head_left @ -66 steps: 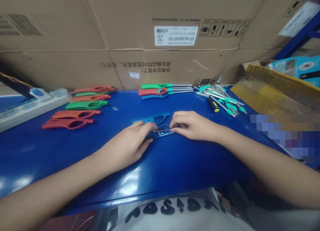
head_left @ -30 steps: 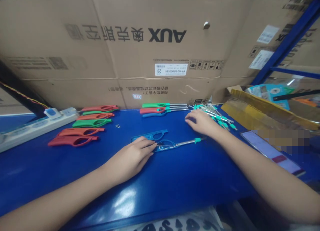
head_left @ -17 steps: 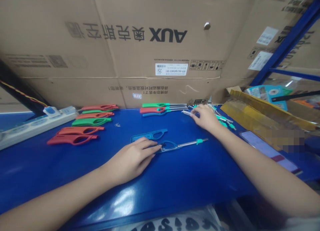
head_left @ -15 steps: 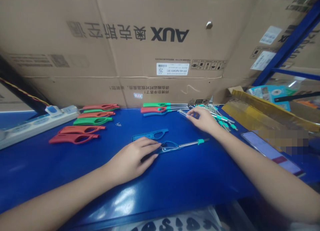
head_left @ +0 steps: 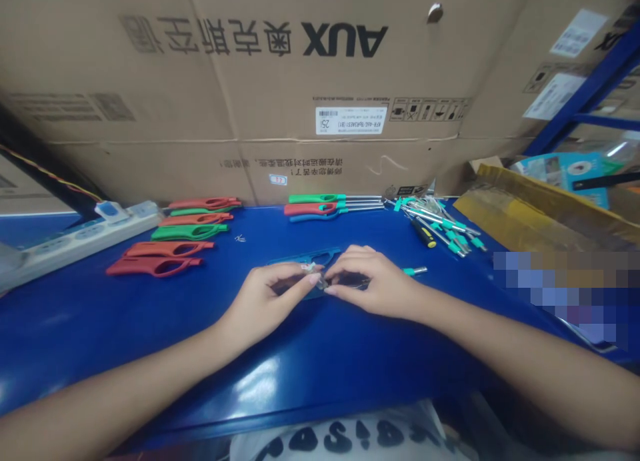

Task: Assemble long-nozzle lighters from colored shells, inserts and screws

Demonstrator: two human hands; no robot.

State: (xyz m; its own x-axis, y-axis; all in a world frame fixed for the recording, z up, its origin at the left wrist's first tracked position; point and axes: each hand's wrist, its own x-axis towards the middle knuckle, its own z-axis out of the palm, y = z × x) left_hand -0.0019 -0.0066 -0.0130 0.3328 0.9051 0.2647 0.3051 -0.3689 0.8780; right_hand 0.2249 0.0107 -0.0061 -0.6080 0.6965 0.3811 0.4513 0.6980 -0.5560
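Observation:
My left hand (head_left: 273, 294) and my right hand (head_left: 377, 281) meet over the middle of the blue table. Between their fingertips is a small clear piece (head_left: 320, 281), with something white at its left end. Both hands have their fingers closed around it. Under them lies a blue handle part, mostly hidden, and a metal rod with a teal collar (head_left: 411, 272) sticks out to the right. Just behind the hands rests another blue handle shell (head_left: 325, 254), partly covered by my right fingers.
Red, orange and green handle shells (head_left: 190, 232) lie at the left beside a white power strip (head_left: 90, 238). Assembled lighters (head_left: 313, 210) stand back centre. Rods with teal collars (head_left: 450, 231) and a yellow-black screwdriver (head_left: 424, 234) are right. A cardboard wall (head_left: 250, 114) closes the back.
My right hand has come from the rod pile to the middle with the clear piece and now touches my left hand's fingertips. The screwdriver shows now. The view has shifted slightly.

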